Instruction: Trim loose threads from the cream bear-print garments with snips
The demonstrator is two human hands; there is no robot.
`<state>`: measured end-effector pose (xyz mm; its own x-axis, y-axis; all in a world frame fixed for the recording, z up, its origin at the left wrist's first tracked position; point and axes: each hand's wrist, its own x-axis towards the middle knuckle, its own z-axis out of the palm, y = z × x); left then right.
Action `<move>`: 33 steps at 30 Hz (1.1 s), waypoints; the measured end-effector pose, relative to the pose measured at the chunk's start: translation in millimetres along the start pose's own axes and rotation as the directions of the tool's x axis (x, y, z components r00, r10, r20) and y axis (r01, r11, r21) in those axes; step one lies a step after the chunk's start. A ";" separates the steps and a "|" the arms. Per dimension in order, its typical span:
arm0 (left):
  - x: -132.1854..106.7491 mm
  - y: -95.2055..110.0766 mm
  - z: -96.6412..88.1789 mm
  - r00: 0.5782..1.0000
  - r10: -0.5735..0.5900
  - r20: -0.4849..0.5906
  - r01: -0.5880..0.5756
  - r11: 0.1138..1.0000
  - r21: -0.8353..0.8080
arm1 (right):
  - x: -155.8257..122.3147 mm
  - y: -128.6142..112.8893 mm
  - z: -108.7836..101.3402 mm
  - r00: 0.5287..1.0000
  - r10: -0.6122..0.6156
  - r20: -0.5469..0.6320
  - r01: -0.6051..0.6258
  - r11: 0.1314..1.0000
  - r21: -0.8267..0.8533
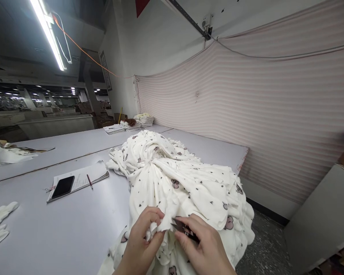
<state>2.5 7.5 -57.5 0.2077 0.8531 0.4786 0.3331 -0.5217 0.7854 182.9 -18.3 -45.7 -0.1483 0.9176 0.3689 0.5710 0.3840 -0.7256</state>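
A large heap of white printed fabric (189, 175) with small dark and mauve motifs lies on the table in front of me, gathered to a knot near its top. My left hand (145, 238) is closed on a bunched edge of this cloth, pinching it between thumb and fingers. In my right hand (202, 242) I hold dark thread snips (185, 229), their pointed tips just beside the pinched edge. I cannot tell whether the blades touch the cloth.
On the pale table (103, 225) a clipboard with papers (83, 175) bears a black phone (63, 186) and a pen (90, 181). White gloves (0, 221) lie at the left edge. Folded cloth stacks (143, 120) stand at the back. A striped pink curtain (260, 107) hangs to the right.
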 end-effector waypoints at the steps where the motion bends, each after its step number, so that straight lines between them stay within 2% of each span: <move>1: 1.0 1.1 0.0 1.000 -0.026 0.000 0.026 0.999 -0.025 | 1.0 2.2 3.4 1.000 0.000 -0.031 0.000 1.000 0.002; 4: 5.6 6.0 -1.4 0.984 -0.170 0.059 0.174 0.981 -0.084 | 9.2 10.6 11.0 0.996 -0.005 -0.091 0.006 1.000 0.012; 7: 10.6 9.4 -3.5 0.914 -0.358 0.191 0.385 0.914 -0.126 | 20.5 16.8 11.0 0.990 0.082 -0.117 -0.068 0.991 0.117; 9: 12.1 8.6 -3.0 0.877 -0.439 0.196 0.474 0.860 -0.190 | 23.7 17.5 9.2 0.983 0.131 -0.129 -0.104 0.974 0.202; 11: 12.3 6.2 -0.4 0.858 -0.493 0.141 0.513 0.817 -0.263 | 21.6 16.2 8.4 0.985 0.093 -0.143 -0.055 0.968 0.245; 13: 12.1 5.0 3.4 0.856 -0.508 0.098 0.511 0.803 -0.305 | 16.4 14.1 8.9 0.986 -0.007 -0.167 0.048 0.968 0.245; 15: 12.3 7.1 6.9 0.871 -0.487 0.067 0.482 0.821 -0.306 | 11.8 12.9 9.8 0.979 -0.089 -0.184 0.128 0.970 0.208; 21: 14.6 22.2 12.4 0.921 -0.389 -0.031 0.373 0.901 -0.222 | 11.3 16.6 9.5 0.968 -0.149 -0.204 0.149 0.989 -0.014; 28: 17.3 23.1 14.3 0.936 -0.351 -0.010 0.343 0.919 -0.193 | 13.9 18.2 7.4 0.976 -0.095 -0.196 0.112 0.991 0.078; 33: 18.3 22.6 15.8 0.932 -0.361 0.038 0.362 0.917 -0.165 | 16.1 17.8 3.5 0.991 -0.032 -0.132 0.050 0.990 0.133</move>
<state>28.4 11.3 -37.2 0.1085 0.9831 0.1476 0.2292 -0.1692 0.9585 187.8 3.7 -54.7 -0.0584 0.8832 0.4654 0.4503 0.4393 -0.7773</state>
